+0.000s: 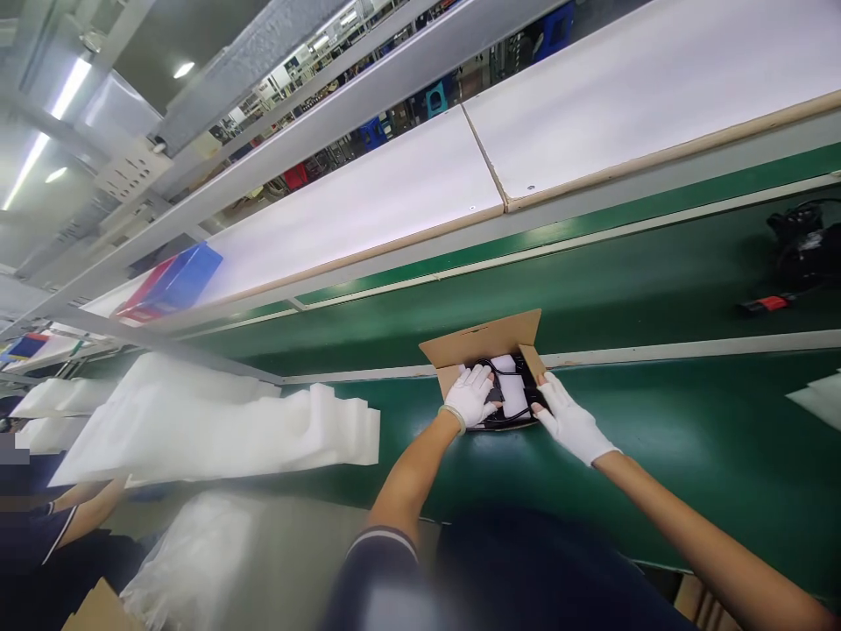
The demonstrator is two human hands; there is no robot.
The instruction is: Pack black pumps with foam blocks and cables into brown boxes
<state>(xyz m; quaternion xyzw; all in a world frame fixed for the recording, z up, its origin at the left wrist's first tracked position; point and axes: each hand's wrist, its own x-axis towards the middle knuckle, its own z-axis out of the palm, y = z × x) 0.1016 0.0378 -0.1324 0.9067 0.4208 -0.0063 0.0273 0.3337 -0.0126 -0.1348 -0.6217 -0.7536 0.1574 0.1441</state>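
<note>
An unfolded cardboard box [484, 340] sits on the green work surface in front of me, its lid flap raised at the back. Inside it are black cables [492, 368] and a white padded piece [512, 393]; other dark contents are hard to make out. My left hand [470, 396], in a white glove with bare fingertips, reaches into the box's left side, fingers spread over the dark contents. My right hand [573, 422], gloved the same way, holds the box's right wall, thumb and fingers at its edge.
White foam pieces [216, 421] are stacked at left, beside a seated co-worker's arm [92, 513]. A white shelf [368, 210] runs above the far side, with blue and red bins [177, 280] on it. Black cabled parts [811, 245] lie at far right. More foam [821, 399] stands at the right edge.
</note>
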